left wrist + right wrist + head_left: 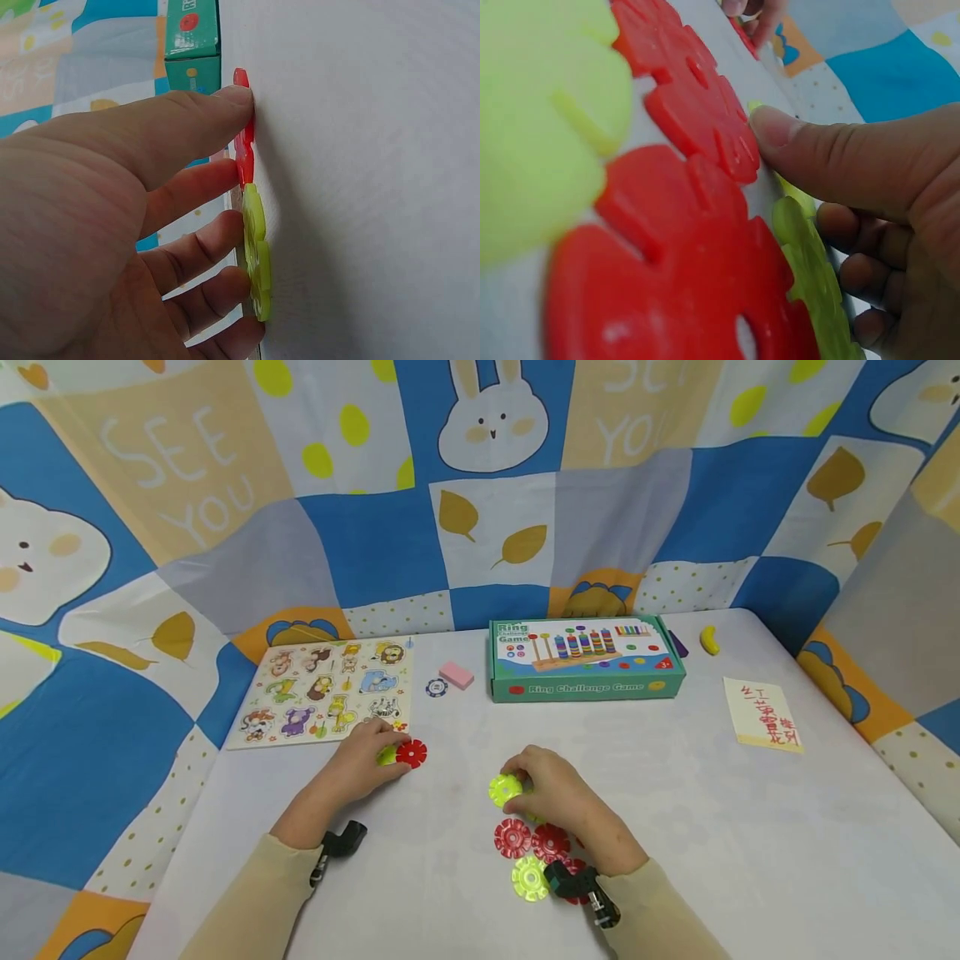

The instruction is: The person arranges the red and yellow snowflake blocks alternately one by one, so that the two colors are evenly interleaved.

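Observation:
My left hand (pixel 358 760) pinches a red interlocking disc (pixel 412 753) between thumb and forefinger, close to the tabletop. Beside it, a yellow-green disc (pixel 256 259) lies along the other fingers; I cannot tell whether the two discs are joined. My right hand (pixel 558 789) has thumb and fingers around the edge of a yellow-green disc (pixel 506 790) in the head view. Another yellow-green disc (pixel 814 277) shows under that hand. Nearer to me lie several red discs (pixel 513 838) and a yellow-green disc (pixel 530 878), partly hidden by the right wrist and its camera.
An animal puzzle board (pixel 315 689) lies behind the left hand. Near it are a pink block (pixel 456 675) and a blue-and-white round chip (pixel 437 687). A green game box (pixel 587 660) stands at the back, with a toy banana (pixel 709 641) and a handwritten note (pixel 763 714) to its right.

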### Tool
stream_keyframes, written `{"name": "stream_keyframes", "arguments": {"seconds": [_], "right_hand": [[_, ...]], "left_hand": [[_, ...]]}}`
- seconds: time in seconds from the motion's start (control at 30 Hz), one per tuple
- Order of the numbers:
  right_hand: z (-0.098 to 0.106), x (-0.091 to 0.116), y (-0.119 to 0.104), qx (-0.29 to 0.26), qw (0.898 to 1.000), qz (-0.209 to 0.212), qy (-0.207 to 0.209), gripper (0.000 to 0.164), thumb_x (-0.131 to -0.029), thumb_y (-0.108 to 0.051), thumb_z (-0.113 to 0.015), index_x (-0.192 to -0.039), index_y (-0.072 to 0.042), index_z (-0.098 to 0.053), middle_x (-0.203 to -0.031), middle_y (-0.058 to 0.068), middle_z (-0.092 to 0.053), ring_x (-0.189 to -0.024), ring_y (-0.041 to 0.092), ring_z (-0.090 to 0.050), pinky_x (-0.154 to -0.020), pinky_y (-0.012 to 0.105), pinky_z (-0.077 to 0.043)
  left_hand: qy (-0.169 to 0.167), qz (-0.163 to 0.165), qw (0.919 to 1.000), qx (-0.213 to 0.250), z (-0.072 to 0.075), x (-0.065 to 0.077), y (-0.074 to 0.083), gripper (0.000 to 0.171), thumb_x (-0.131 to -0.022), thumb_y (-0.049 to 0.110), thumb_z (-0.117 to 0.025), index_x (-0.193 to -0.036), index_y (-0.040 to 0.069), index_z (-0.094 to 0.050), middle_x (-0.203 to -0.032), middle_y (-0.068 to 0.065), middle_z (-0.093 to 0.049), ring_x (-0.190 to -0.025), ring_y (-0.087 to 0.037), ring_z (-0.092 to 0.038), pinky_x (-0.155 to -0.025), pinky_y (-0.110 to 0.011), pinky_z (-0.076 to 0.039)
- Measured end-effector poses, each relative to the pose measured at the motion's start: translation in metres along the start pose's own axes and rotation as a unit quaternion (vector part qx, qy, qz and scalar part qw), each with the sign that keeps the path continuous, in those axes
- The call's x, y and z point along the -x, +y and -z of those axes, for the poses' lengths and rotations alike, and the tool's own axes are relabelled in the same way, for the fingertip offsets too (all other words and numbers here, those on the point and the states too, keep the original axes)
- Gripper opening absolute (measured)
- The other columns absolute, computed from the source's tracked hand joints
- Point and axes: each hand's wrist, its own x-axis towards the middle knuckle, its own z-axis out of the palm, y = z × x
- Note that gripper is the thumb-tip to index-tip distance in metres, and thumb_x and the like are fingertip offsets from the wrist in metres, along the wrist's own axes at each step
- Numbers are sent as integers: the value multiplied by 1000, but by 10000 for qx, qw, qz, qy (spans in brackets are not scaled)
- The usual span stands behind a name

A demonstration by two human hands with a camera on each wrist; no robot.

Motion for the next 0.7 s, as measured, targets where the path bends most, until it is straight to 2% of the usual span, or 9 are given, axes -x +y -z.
{"name": "stream_keyframes", "arguments": {"seconds": [0.33,0.7], "right_hand": [[-2,-2,-4,36,9993,-379,66,46,-66,-31,-86,-101,-12,-65,-94,-4,-52,-87,16,-47,-77,31,-45],[1,-3,-7,-188,9974,-692,-68,45,-64,-31,-88,-96,-14,-62,-97,-2,-51,-89,18,-48,-80,34,-46]], "left_hand": [[15,21,10000,-15,1,0,1,48,-79,36,-75,-123,18,-64,-111,-1,-49,-103,-20,-43,-85,-38,-42],[14,38,10000,-33,0,0,1,48,-80,37,-74,-123,18,-64,-110,-1,-49,-101,-20,-43,-84,-38,-41]]}}
